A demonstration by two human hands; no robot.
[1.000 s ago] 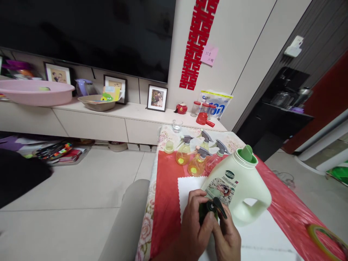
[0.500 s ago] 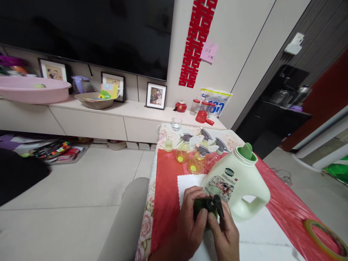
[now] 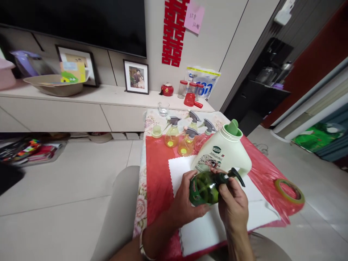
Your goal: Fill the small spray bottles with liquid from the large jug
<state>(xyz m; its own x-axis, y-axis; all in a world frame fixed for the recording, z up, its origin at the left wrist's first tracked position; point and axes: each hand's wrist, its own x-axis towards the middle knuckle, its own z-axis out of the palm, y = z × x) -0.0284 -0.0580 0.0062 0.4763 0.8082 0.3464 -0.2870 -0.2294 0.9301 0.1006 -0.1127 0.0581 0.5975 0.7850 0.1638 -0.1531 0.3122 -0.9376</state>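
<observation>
- Two of our hands are on one green bottle (image 3: 205,188), held tilted well over onto its side just on our side of the pale jug (image 3: 228,154), above a white sheet (image 3: 203,232).
- Our left hand (image 3: 185,201) has its fingers wrapped around the bottle's body; our right hand (image 3: 233,201) grasps the black pump (image 3: 236,174) near its collar, thumb against the neck.
- As we judge it, the handling of the pump is under way: the pump sits at the bottle's neck, but we cannot tell whether it is tight or loose, so what remains there stays unclear.
- The jug stands upright with its mouth uncovered and a green spout (image 3: 233,127) rising inside; its walls hide how full it is.
- The green bottle is see-through, yet reflections and our fingers keep us from reading a level.
- Left of the jug and a little beyond stand four spray bottles (image 3: 186,145), grey trigger heads on, with yellowish and pink bodies; we cannot separate tint from liquid.
- Further left of the jug, a pale green cap (image 3: 157,131) stands apart, and a glass mug (image 3: 163,108) lies beyond it, its contents too faint to name.
- Well beyond the jug, on the cabinet (image 3: 119,97), a brown bowl (image 3: 46,87) holds a yellow card (image 3: 73,72), and red-lidded jars (image 3: 182,90) stand upright.
</observation>
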